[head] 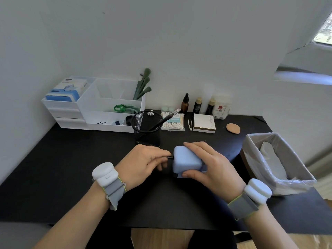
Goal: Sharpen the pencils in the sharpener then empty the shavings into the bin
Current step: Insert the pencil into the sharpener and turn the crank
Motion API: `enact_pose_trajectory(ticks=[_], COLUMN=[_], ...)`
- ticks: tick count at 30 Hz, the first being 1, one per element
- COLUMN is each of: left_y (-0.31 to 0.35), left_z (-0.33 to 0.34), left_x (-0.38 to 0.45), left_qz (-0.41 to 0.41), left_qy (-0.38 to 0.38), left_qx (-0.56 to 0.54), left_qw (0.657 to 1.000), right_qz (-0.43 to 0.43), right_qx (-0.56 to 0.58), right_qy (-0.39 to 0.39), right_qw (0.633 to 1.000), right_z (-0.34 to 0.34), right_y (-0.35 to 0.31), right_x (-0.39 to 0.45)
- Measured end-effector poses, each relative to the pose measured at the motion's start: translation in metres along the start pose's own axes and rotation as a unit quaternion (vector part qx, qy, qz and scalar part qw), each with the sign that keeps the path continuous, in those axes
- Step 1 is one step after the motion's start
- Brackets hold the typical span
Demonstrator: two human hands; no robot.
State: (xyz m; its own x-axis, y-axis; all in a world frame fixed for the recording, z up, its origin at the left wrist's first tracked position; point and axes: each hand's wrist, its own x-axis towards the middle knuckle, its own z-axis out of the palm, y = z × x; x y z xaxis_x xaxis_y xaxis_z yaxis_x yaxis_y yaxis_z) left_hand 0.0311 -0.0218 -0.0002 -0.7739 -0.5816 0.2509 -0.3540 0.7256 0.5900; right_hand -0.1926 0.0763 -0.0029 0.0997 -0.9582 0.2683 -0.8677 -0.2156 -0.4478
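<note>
Squarely on black desk (pixel 71 168), rounded pale-blue sharpener (pixel 186 161), dark pencil (pixel 169 157) in its side.

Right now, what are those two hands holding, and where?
The left hand pinches a dark pencil by its back end. The right hand grips the blue sharpener around its far and near sides.
</note>
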Motion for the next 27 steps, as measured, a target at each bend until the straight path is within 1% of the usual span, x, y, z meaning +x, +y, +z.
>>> enact_pose_trajectory(ticks=[3, 9, 13, 17, 20, 24, 27], left_y=[0.000, 0.002, 0.003, 0.004, 0.016, 0.040, 0.055], left_z=[0.001, 0.002, 0.001, -0.005, -0.013, -0.016, -0.010], left_x=[-0.001, -0.003, -0.004, -0.006, -0.004, 0.008, 0.024], left_qz=[-0.021, -0.041, -0.046, -0.054, -0.033, 0.021, 0.023], left_qy=[0.002, 0.003, 0.016, 0.033, 0.031, 0.015, -0.050], left_qx=[-0.020, -0.021, 0.003, 0.091, 0.080, 0.123, 0.169], left_qw=[1.000, 0.999, 0.999, 0.994, 0.996, 0.992, 0.984], right_qz=[0.001, 0.004, 0.005, 0.008, 0.038, 0.071, 0.066], right_qx=[0.002, 0.002, 0.008, 0.005, 0.012, -0.009, -0.025], right_qy=[0.001, -0.002, -0.004, -0.011, -0.022, 0.010, 0.036], right_qw=[1.000, 1.000, 1.000, 1.000, 0.999, 0.997, 0.997], right_z=[0.001, 0.001, -0.001, -0.003, -0.003, 0.001, 0.008], right_y=[0.000, 0.000, -0.001, -0.002, 0.001, 0.009, 0.015], right_x=[-0.001, 0.000, -0.001, -0.003, -0.009, -0.022, -0.031])
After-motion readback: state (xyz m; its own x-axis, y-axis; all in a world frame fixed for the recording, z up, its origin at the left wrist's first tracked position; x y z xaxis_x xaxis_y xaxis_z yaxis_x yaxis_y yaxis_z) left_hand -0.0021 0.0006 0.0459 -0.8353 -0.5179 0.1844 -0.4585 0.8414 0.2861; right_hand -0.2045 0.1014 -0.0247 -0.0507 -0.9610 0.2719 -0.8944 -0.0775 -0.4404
